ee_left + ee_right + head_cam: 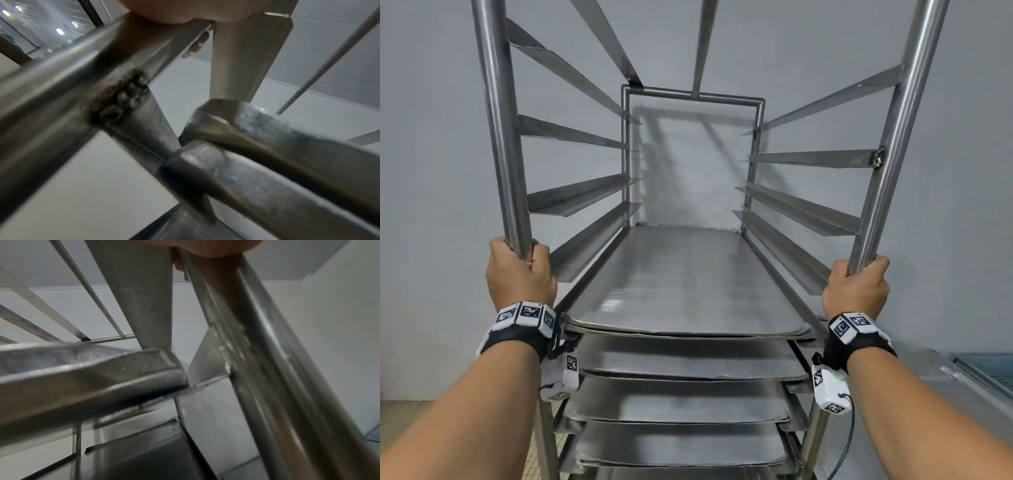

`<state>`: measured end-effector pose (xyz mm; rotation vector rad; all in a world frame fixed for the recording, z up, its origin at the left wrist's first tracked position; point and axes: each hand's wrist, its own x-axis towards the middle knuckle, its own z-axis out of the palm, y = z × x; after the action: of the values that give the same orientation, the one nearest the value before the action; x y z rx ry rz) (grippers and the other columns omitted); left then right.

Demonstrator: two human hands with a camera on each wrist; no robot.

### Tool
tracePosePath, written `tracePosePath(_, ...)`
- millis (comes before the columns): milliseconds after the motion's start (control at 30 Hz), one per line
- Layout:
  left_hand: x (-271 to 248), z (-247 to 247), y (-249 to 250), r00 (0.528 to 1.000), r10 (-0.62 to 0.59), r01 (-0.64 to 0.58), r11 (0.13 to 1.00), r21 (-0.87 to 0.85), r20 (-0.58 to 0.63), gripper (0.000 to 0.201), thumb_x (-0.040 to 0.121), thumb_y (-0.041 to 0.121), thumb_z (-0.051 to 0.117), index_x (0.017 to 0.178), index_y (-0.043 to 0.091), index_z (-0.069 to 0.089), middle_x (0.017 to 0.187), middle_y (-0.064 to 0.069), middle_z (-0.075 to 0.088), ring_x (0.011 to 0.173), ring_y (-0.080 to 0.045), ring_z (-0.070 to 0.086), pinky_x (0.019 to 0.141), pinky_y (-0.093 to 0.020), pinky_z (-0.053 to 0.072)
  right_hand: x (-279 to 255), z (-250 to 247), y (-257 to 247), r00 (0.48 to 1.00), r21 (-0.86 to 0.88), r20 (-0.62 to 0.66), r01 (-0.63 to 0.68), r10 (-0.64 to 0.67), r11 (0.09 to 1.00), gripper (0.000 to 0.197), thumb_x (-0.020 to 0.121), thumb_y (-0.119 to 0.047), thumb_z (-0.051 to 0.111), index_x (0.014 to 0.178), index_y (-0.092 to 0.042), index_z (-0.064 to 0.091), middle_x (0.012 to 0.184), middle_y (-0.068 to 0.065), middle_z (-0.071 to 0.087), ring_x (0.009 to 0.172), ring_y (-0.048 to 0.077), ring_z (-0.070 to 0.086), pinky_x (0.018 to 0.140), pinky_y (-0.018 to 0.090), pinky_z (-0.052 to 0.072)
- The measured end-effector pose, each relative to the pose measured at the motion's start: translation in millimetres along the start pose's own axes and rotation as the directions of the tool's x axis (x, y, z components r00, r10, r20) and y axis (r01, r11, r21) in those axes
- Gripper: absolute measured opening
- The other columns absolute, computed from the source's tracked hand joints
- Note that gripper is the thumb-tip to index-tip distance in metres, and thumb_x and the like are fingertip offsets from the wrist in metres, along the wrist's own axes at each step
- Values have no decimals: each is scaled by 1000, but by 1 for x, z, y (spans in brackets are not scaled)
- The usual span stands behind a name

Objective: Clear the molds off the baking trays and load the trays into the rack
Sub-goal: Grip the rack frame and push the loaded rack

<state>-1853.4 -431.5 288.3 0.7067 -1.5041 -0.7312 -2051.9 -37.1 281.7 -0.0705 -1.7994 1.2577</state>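
Observation:
A tall steel rack (756, 113) stands in front of me against a grey wall. Several flat metal baking trays (681, 281) lie stacked on its lower runners, the top one bare; no molds are in view. My left hand (520, 270) grips the rack's front left post (500, 137). My right hand (856, 287) grips the front right post (893, 144). In the left wrist view the left post (61, 81) runs close past the camera with a tray corner (236, 129) beside it. The right wrist view shows the right post (267, 353) and a tray rim (82, 378).
Empty angled runners (571, 137) line both sides of the rack above the trays. A steel counter (935, 377) with a blue-green crate (989, 373) sits at the lower right. Tiled floor (400, 411) shows at the lower left.

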Motion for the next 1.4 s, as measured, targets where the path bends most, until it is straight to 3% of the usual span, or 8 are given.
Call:
tracePosePath(467,15,104,-8,999,8,-8,1000,10,-33,27,93,23,52,108,1,50,95,-23,60,77,-32,49,72,-41,41,55,91,37,999,36,38,-6,4,999,18,92,-15,49,105,-3,44,74,14,53,61,34,53,56,33,40)
tracePosePath(633,25,129,-18,998,22,-21,1000,24,-62,27,92,26,50,106,3,50,92,-21,59,75,-30,46,70,-41,40,63,113,43,999,5,31,-24,24,1000,21,92,-20,49,107,-5,43,74,15,55,61,36,55,56,39,48)
tracePosePath(967,27,131,-24,997,23,-19,999,45,-75,28,91,31,49,105,6,49,89,-17,59,76,-35,51,70,-45,44,62,113,45,1000,1,-3,-30,30,1000,25,94,-21,49,109,-2,45,75,14,53,61,34,50,58,35,40)
tracePosePath(1133,28,129,-21,999,10,-9,999,42,-44,27,92,27,50,105,4,48,84,-14,55,74,-33,51,69,-41,43,60,111,43,999,22,31,-19,19,1000,22,92,-24,47,105,-6,43,75,16,55,63,38,57,58,43,50)
tracePosePath(1233,27,125,-17,1000,-2,2,1000,25,2,27,93,28,49,106,4,47,86,-15,56,75,-35,55,69,-44,48,60,105,37,997,22,83,6,-8,1000,21,92,-24,45,104,-7,42,74,16,56,63,39,58,57,48,53)
tracePosePath(1400,21,115,-8,995,-30,25,999,47,100,20,95,26,47,100,7,39,88,-15,52,79,-37,55,69,-43,45,56,90,32,976,21,220,-4,0,1000,26,97,-29,46,111,-7,40,81,12,57,70,39,63,61,50,56)
